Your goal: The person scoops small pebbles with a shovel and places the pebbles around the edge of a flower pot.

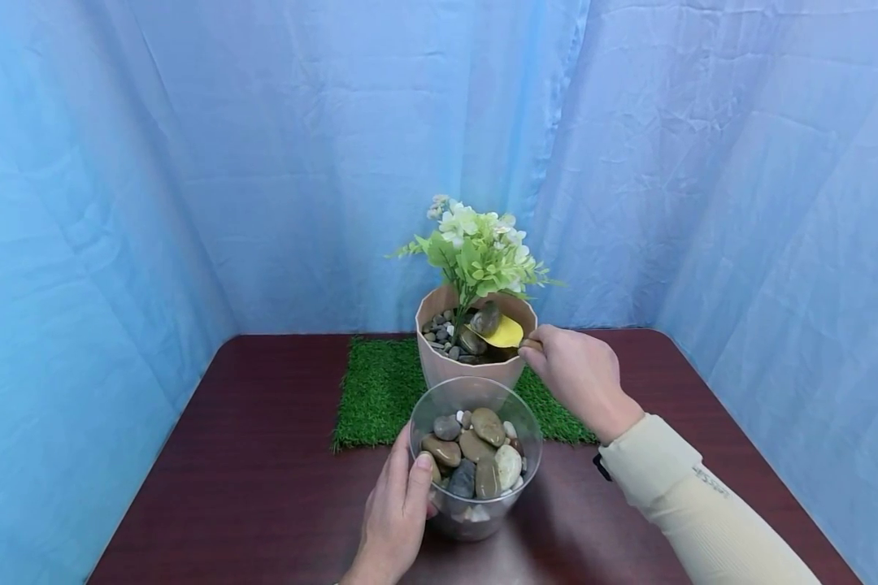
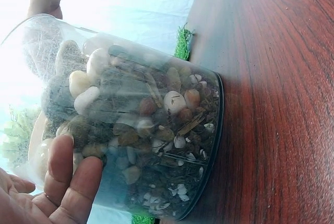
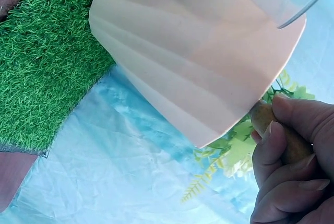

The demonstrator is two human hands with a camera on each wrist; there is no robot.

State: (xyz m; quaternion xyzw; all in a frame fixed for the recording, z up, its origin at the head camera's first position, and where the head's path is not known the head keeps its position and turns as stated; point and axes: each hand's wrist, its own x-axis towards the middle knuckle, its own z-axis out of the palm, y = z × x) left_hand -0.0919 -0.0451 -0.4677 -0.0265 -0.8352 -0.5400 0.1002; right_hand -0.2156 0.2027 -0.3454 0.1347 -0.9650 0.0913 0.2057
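Note:
My left hand (image 1: 397, 505) holds a clear plastic container (image 1: 449, 398) at its left side, with the thumb by the rim and fingers around the wall. Stones (image 1: 475, 445) of mixed sizes fill much of it, with smaller bits at the bottom in the left wrist view. My right hand (image 1: 581, 372) grips the wooden handle (image 3: 292, 143) of a small yellow-bladed trowel (image 1: 508, 333). Its blade is inside the pink flowerpot (image 1: 439, 363), and a large grey-brown stone (image 1: 487, 318) lies on or against it. Small pebbles (image 1: 437, 325) surround the plant's stems.
A leafy plant with white flowers (image 1: 475, 244) stands in the pot. Under the pot lies a green artificial-grass mat (image 1: 376, 398), on a dark red wooden table (image 1: 278, 463). Blue cloth (image 1: 300, 162) hangs behind and at both sides. The container stands just in front of the pot.

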